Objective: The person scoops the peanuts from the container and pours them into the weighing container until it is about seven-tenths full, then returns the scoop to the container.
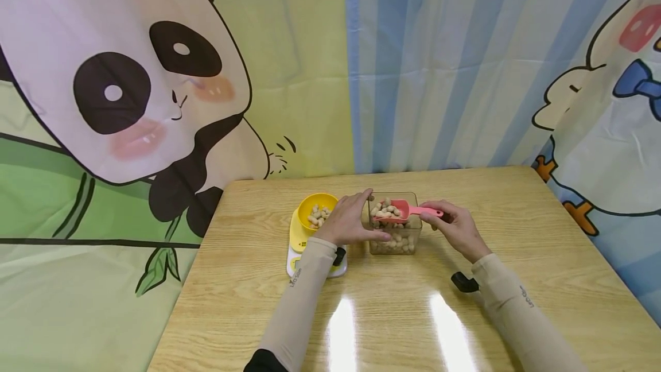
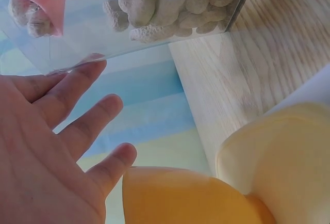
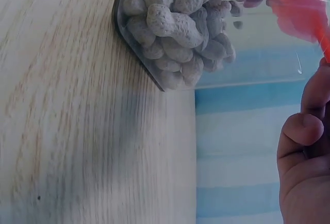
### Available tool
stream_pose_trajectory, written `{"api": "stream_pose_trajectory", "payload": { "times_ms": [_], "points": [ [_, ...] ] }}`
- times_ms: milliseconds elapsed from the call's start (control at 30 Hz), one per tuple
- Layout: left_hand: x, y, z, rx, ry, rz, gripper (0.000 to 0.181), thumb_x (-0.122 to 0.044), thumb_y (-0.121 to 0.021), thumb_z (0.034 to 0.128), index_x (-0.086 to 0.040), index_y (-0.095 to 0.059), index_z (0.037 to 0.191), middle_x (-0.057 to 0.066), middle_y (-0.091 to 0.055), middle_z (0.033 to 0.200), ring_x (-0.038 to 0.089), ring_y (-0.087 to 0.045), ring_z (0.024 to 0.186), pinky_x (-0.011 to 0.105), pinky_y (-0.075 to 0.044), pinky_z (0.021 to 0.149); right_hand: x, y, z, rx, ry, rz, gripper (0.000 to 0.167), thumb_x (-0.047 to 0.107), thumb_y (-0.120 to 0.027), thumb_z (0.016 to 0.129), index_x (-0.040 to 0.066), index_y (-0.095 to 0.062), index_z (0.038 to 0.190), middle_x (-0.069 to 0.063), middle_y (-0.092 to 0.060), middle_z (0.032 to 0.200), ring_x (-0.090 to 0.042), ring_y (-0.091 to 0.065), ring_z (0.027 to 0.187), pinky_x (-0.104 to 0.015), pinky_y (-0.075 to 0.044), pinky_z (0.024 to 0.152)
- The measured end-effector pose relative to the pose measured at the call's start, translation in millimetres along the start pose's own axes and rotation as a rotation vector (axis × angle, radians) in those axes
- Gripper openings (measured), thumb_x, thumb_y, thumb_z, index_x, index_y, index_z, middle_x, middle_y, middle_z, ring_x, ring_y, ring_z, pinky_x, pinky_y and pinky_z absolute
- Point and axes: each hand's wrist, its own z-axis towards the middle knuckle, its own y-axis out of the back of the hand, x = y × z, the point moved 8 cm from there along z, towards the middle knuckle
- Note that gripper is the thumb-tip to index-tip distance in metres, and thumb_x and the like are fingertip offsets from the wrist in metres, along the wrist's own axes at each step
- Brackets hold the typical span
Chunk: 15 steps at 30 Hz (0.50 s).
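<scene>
A clear square container (image 1: 393,245) holds unshelled peanuts (image 3: 178,28). My right hand (image 1: 459,230) pinches the handle of a pink scoop (image 1: 403,210), which carries peanuts inside the container's top opening. My left hand (image 1: 351,221) is at the container's left side, fingers spread and fairly straight; in the left wrist view the fingertips (image 2: 95,61) touch the clear wall. Just left of that hand, a yellow bowl (image 1: 304,211) with some peanuts stands on a yellow and white scale (image 1: 296,240), partly hidden by the hand and sleeve.
The wooden table (image 1: 392,309) extends around the items, its back edge against a hanging cloth (image 1: 413,73) with a panda and stripes. Black wrist-worn pieces (image 1: 465,282) show beneath both wrists.
</scene>
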Motion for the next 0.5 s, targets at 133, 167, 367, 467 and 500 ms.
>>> {"api": "stream_pose_trajectory", "payload": {
  "times_ms": [133,167,367,467,500],
  "points": [
    [-1.1,1.5,-1.2,0.008,-0.003,0.002,0.133,-0.092,-0.063,0.0646,-0.021,-0.013,0.165,-0.006,-0.044,0.155,0.018,-0.040,0.143,0.039,-0.018,0.123,-1.7,1.0,0.7,0.004,0.002,-0.014,0.028,0.020,-0.071,0.097,0.014,-0.071,0.124,-0.008,-0.067,0.101,-0.029,-0.055,0.076,-0.027,-0.051,0.060],
    [-0.9,2.0,-1.6,0.010,-0.001,0.008,0.133,-0.091,-0.064,0.0648,-0.021,-0.012,0.165,-0.004,-0.042,0.157,0.019,-0.038,0.144,0.039,-0.017,0.124,-2.2,1.5,1.1,0.008,0.001,-0.024,0.029,0.020,-0.070,0.098,0.013,-0.071,0.125,-0.008,-0.067,0.103,-0.027,-0.055,0.076,-0.026,-0.050,0.060],
    [4.0,9.7,-8.9,0.018,0.014,0.053,0.130,-0.089,-0.066,0.0661,-0.020,-0.015,0.164,0.004,-0.030,0.164,0.025,-0.031,0.149,0.045,-0.011,0.125,-8.1,3.0,0.5,0.008,-0.049,-0.054,0.031,0.025,-0.072,0.097,0.015,-0.071,0.126,-0.006,-0.068,0.105,-0.026,-0.057,0.078,-0.028,-0.051,0.061],
    [8.2,16.6,-14.6,0.004,0.024,0.060,0.130,-0.090,-0.066,0.0649,-0.020,-0.018,0.164,0.002,-0.030,0.164,0.025,-0.030,0.150,0.046,-0.010,0.125,-8.4,3.0,0.0,0.000,-0.063,-0.045,0.032,0.026,-0.073,0.096,0.015,-0.071,0.126,-0.006,-0.068,0.104,-0.025,-0.056,0.077,-0.028,-0.051,0.061],
    [10.2,19.4,-17.1,-0.003,0.030,0.057,0.130,-0.090,-0.066,0.0643,-0.020,-0.020,0.164,0.001,-0.031,0.164,0.025,-0.030,0.150,0.046,-0.010,0.125,-7.9,2.8,0.1,-0.002,-0.061,-0.043,0.032,0.025,-0.073,0.096,0.014,-0.071,0.126,-0.006,-0.069,0.104,-0.023,-0.056,0.077,-0.028,-0.051,0.061]
  ]
}}
